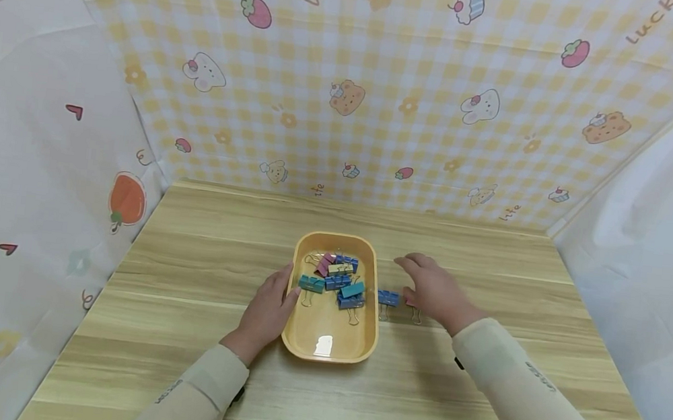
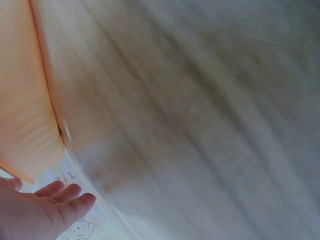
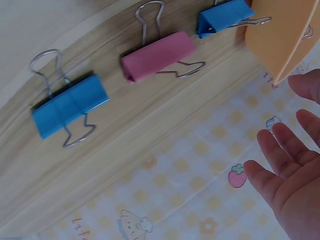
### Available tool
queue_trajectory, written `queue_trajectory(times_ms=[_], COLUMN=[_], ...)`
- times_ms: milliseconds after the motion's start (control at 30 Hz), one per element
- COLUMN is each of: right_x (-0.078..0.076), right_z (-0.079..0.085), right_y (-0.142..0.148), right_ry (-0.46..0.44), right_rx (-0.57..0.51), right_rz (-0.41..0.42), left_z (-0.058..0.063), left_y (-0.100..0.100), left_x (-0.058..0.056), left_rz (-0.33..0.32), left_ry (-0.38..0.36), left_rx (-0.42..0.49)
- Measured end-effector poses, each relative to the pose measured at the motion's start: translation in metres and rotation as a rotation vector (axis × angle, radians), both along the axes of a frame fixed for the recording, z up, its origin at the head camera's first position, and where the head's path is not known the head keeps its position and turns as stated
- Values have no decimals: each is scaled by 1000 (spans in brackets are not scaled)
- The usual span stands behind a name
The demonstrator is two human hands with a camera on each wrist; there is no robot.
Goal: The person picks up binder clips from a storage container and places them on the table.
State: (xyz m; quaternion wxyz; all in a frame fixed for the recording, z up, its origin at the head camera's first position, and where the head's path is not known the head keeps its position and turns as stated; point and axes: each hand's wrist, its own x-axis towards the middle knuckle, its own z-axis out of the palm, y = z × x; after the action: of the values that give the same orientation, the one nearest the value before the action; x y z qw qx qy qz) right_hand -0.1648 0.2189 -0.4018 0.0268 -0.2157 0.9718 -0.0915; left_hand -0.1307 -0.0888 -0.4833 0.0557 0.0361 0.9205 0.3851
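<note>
A yellow-orange tray [image 1: 324, 334] holds several binder clips: a pink clip [image 1: 324, 263], a yellow clip [image 1: 341, 269], teal clips and blue ones. My left hand [image 1: 266, 308] rests at the tray's left side, thumb by the rim and fingers loosely extended along the outer wall. To the right of the tray, my right hand [image 1: 435, 290] hovers over the table with its fingers apart and nothing in them. Below it, the right wrist view has a blue binder clip [image 3: 70, 106], a pink binder clip [image 3: 157, 56] and another blue binder clip [image 3: 225, 17] beside the tray, lying in a row.
The wooden tabletop [image 1: 206, 238] extends around the tray. A yellow checked cloth [image 1: 303, 51] hangs behind it, with a white printed cloth [image 1: 33, 140] on the left and a plain white one [image 1: 658, 221] on the right.
</note>
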Motion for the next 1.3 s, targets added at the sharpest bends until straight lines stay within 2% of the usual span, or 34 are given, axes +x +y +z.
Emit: queue_trajectory(times_ms=[367,633,1300], right_x=[-2,-4,-12], right_z=[4,3,-9], right_y=[-28,-45,-73], right_ry=[-28,-98,-139], right_rx=[-11,-45,30], right_rz=[54,53,125], left_z=[2,-1,1], left_y=[0,0,2], left_x=[1,0,0], left_rz=[-1,-6,11], left_ry=[3,10,-31], left_rx=[-6,-11,0])
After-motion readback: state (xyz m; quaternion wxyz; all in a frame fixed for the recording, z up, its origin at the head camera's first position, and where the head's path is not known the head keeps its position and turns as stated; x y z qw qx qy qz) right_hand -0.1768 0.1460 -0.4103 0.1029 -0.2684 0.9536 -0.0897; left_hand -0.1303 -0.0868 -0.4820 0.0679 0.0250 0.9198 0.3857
